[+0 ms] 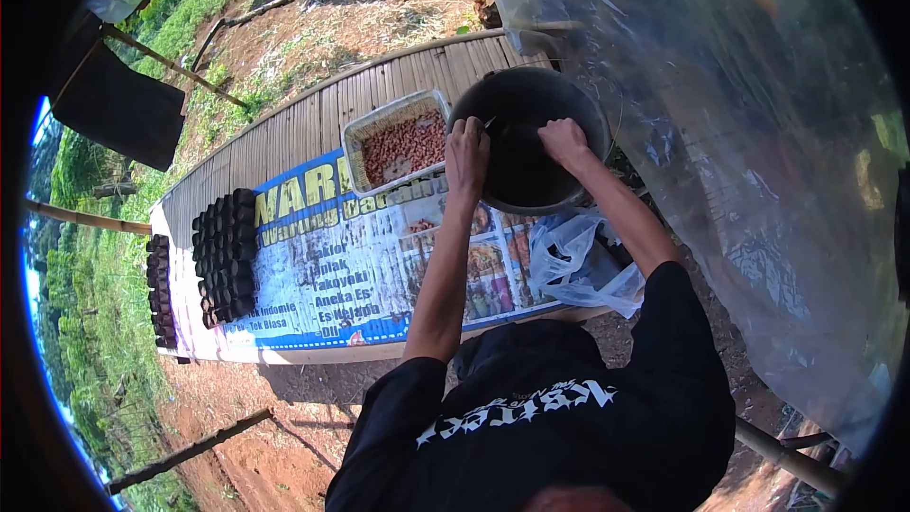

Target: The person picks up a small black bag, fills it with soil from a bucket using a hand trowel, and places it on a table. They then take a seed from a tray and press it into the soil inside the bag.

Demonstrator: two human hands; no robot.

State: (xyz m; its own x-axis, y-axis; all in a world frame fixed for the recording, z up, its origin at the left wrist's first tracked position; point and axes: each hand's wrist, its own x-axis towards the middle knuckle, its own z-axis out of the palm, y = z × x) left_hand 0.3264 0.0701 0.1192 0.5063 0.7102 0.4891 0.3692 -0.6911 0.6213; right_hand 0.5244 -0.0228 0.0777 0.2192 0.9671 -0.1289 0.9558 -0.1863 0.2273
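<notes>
A large black basin [526, 180] with dark contents stands at the right end of the bamboo table. My left hand [467, 159] is closed at the basin's left rim, with a small pale tip showing beside its fingers; what it holds is too small to name. Over the basin's right part is my right hand [565, 140], its fingers curled together and whatever is in them hidden. Just left of the basin, a white rectangular tray [365, 180] holds many small reddish-brown pieces [406, 146]. A crumpled translucent plastic bag [569, 261] lies below the basin.
A printed banner [322, 265] covers part of the bamboo table [313, 114]. Rows of small black bags [226, 256] stand at its left end, with another row [161, 294] beyond. Plastic sheeting [720, 152] hangs at the right. A pole [787, 455] lies at lower right.
</notes>
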